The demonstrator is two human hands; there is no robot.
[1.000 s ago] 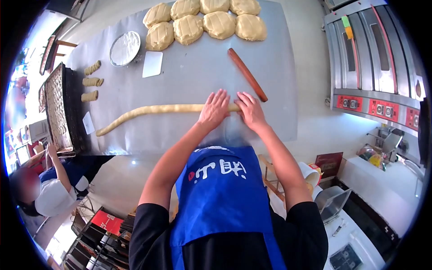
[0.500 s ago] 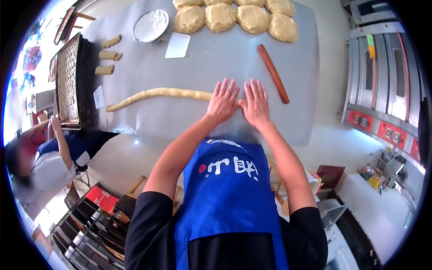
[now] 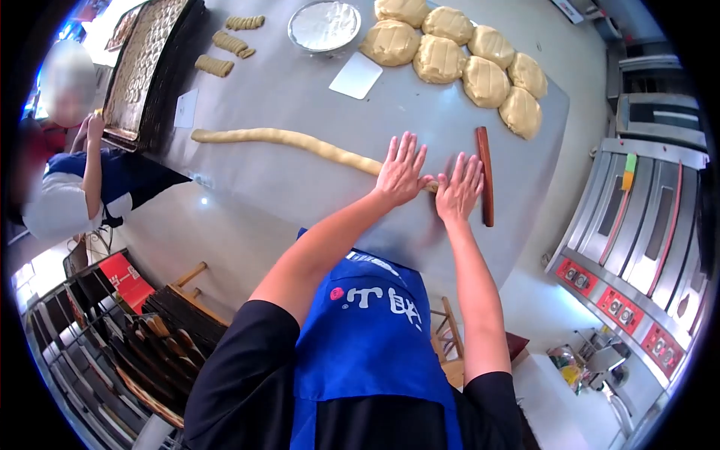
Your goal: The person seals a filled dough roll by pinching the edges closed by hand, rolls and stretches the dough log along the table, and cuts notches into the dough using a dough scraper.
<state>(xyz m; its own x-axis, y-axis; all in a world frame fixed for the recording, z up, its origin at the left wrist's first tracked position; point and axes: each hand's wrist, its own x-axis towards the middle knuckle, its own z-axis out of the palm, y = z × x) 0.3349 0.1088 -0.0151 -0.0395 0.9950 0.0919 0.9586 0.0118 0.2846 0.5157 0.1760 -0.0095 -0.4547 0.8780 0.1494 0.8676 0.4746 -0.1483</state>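
Observation:
A long pale dough rope [image 3: 292,141] stretches across the metal tabletop, its thin far end at the left. My left hand [image 3: 401,172] lies palm down over its right part, fingers stretched out. Close beside it, my right hand [image 3: 459,191] is also flat with spread fingers, at the rope's right end. A short bit of dough shows between my thumbs; what lies under the palms is hidden. Just right of my right hand is a reddish-brown wooden rolling pin [image 3: 486,176], apart from the fingers.
Several dough lumps [image 3: 439,58] sit at the back, near a bowl of white flour [image 3: 324,26] and a white scraper [image 3: 355,75]. Coiled dough pieces [image 3: 214,65], another scraper [image 3: 185,109] and a black-edged tray [image 3: 139,82] are at left, where another person [image 3: 67,187] stands. Ovens [image 3: 630,225] stand right.
The view has turned, so the table appears tilted. Both hands stay flat at the rope's right end, with a little more dough showing between them.

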